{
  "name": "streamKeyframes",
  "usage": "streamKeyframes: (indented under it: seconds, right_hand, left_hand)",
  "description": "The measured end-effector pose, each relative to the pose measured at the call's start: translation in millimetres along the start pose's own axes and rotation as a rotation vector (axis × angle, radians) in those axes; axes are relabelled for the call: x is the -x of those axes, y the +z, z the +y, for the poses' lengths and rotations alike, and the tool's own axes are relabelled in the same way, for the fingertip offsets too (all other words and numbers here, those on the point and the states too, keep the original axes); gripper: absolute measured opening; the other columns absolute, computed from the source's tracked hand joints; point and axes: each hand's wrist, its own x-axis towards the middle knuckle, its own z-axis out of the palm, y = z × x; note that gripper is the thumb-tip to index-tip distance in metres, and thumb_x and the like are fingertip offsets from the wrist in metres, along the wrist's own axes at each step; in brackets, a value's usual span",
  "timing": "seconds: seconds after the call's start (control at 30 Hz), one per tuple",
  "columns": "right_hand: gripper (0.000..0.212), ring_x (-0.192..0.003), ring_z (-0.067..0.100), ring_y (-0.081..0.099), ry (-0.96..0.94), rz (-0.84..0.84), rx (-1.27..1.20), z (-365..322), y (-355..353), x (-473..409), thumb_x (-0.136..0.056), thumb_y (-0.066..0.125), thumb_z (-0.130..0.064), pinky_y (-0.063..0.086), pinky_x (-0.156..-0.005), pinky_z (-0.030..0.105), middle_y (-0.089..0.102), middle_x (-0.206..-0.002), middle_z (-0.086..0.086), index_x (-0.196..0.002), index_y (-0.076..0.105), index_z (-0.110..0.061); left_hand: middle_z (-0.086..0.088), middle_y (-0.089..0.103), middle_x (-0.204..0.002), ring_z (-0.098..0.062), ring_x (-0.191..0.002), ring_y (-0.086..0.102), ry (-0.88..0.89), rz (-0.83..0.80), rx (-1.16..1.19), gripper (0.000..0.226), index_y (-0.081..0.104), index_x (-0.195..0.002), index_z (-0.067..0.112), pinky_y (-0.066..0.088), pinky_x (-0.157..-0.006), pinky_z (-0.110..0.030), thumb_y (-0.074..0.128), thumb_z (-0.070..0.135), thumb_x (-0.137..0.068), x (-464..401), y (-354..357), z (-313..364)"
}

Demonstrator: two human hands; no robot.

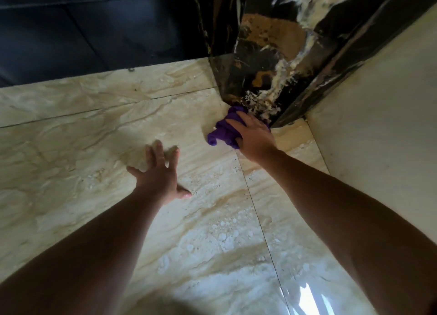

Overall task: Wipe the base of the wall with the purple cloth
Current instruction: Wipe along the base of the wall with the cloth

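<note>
My right hand [254, 138] grips a crumpled purple cloth [222, 131] and presses it against the foot of a black, gold and white marbled wall [260, 78] where it meets the floor. Part of the cloth is hidden under my palm. Fingers spread, my left hand [158, 172] lies flat on the beige marble floor tiles [94, 137], well to the left of the cloth and holding nothing.
A cream wall panel [378, 113] rises on the right, meeting the dark marbled wall in a corner. A dark surface [82, 30] lies beyond the floor's far edge. Bright glare [309, 298] reflects off the tiles near me.
</note>
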Motion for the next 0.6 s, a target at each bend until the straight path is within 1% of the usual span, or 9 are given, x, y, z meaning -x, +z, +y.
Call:
streamKeyframes:
  seconds: [0.13,0.23,0.3,0.37,0.47,0.5,0.53,0.57,0.6]
  right_hand:
    - [0.063,-0.143,0.030,0.033,0.034,-0.005,0.083,37,0,45,-0.087,0.063,-0.029,0.039,-0.110,0.050,0.034,-0.157,0.003,-0.146,0.042,-0.034]
    - [0.062,-0.137,0.030,0.038,0.109,0.011,0.065,46,0,67,-0.082,0.070,-0.037,0.045,-0.102,0.050,0.041,-0.152,0.002,-0.140,0.049,-0.035]
    - [0.058,-0.133,0.031,0.039,0.205,0.039,0.030,47,-3,88,-0.082,0.069,-0.037,0.046,-0.098,0.051,0.044,-0.148,0.003,-0.138,0.051,-0.034]
    - [0.054,-0.128,0.034,0.040,0.289,-0.004,0.067,48,-6,99,-0.084,0.066,-0.042,0.048,-0.094,0.050,0.045,-0.144,0.006,-0.136,0.053,-0.033]
    - [0.044,-0.115,0.034,0.052,0.518,-0.100,-0.032,60,-27,130,-0.084,0.067,-0.038,0.053,-0.081,0.043,0.055,-0.128,0.010,-0.126,0.060,-0.027]
    - [0.034,-0.104,0.032,0.062,0.594,-0.115,-0.139,62,-35,142,-0.085,0.066,-0.031,0.056,-0.075,0.040,0.063,-0.118,0.010,-0.119,0.063,-0.024]
    - [0.023,-0.086,0.028,0.071,0.646,-0.125,-0.244,64,-49,158,-0.087,0.063,-0.023,0.060,-0.065,0.037,0.072,-0.102,0.010,-0.110,0.065,-0.021]
    - [0.015,-0.063,0.020,0.073,0.687,-0.103,-0.341,66,-58,176,-0.089,0.062,-0.016,0.058,-0.051,0.030,0.074,-0.081,0.007,-0.102,0.066,-0.020]
    - [0.013,-0.045,0.011,0.067,0.726,-0.062,-0.400,69,-65,192,-0.089,0.062,-0.012,0.050,-0.041,0.021,0.071,-0.065,0.001,-0.098,0.067,-0.020]
  left_hand:
    - [-0.018,-0.028,-0.162,-0.046,-0.151,-0.015,-0.113,-0.010,-0.074,0.137,-0.022,-0.155,0.033,0.008,-0.108,-0.081,0.077,0.068,-0.067,1,-4,18]
    - [-0.024,-0.015,-0.164,-0.053,-0.150,-0.004,-0.194,-0.005,-0.096,0.128,-0.019,-0.157,0.033,0.009,-0.112,-0.077,0.069,0.074,-0.072,15,-2,27]
    - [-0.027,-0.009,-0.164,-0.052,-0.149,0.001,-0.200,0.029,-0.125,0.120,-0.014,-0.158,0.030,0.010,-0.115,-0.071,0.058,0.080,-0.076,40,6,20]
    - [-0.028,-0.007,-0.164,-0.050,-0.150,0.002,-0.204,0.050,-0.156,0.115,-0.009,-0.159,0.026,0.013,-0.117,-0.067,0.053,0.080,-0.079,62,21,2]
    - [-0.026,-0.007,-0.165,-0.045,-0.152,0.005,-0.135,0.083,-0.294,0.112,-0.013,-0.159,0.023,0.022,-0.117,-0.062,0.059,0.067,-0.086,94,13,-1]
    - [-0.026,-0.004,-0.165,-0.044,-0.151,0.012,-0.102,0.108,-0.311,0.112,-0.015,-0.158,0.022,0.028,-0.116,-0.059,0.062,0.061,-0.087,100,4,5]
    - [-0.026,0.005,-0.164,-0.042,-0.148,0.023,-0.073,0.160,-0.323,0.111,-0.014,-0.158,0.020,0.035,-0.113,-0.055,0.064,0.057,-0.088,108,-9,16]
    - [-0.024,0.020,-0.160,-0.039,-0.142,0.036,-0.053,0.205,-0.326,0.107,-0.008,-0.159,0.018,0.042,-0.107,-0.050,0.064,0.054,-0.089,117,-24,30]
    - [-0.021,0.037,-0.152,-0.035,-0.132,0.048,-0.038,0.231,-0.329,0.097,0.005,-0.159,0.016,0.048,-0.098,-0.046,0.063,0.053,-0.090,124,-40,45]
